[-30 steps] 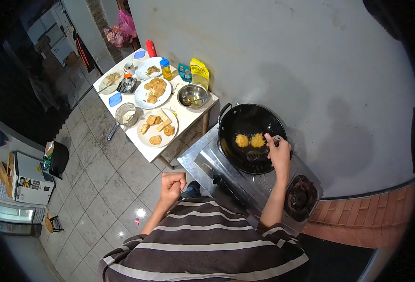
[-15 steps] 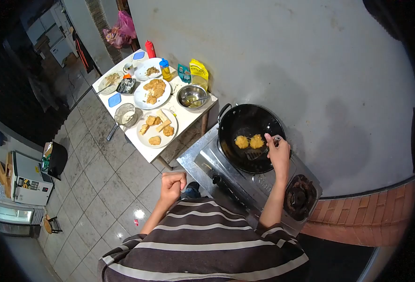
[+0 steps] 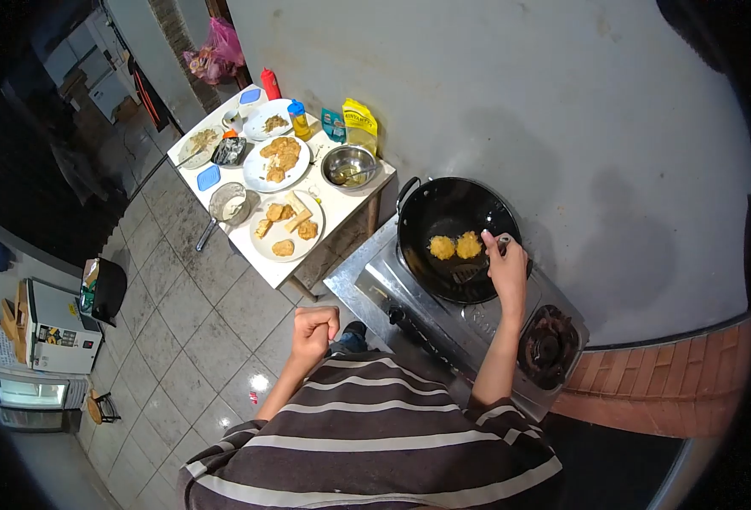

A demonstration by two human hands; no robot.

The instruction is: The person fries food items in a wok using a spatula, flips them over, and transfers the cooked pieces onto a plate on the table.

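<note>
A black wok [image 3: 448, 200] sits on the left burner of a metal gas stove [image 3: 367, 283]. Two golden fritters [image 3: 455, 246] lie side by side in it. My right hand [image 3: 508, 274] is over the wok's right side, fingers closed round the handle of a spatula [image 3: 465, 273]. The dark slotted blade is down in the wok, just below the fritters; whether it touches them I cannot tell. My left hand [image 3: 314, 333] is curled into a fist in front of my body, away from the stove, with nothing visible in it.
Left of the stove, a white table [image 3: 265, 268] carries a plate of fried pieces [image 3: 265, 248], a larger plate of fritters [image 3: 257, 176], a steel bowl [image 3: 331, 155], a saucepan [image 3: 228, 203] and an oil bottle [image 3: 299, 124]. A second burner [image 3: 550, 347] is at right.
The view has shifted slightly, so the wok appears a little higher. My right hand with the spatula stays close to the fritters, which look unmoved. My left fist is unchanged.
</note>
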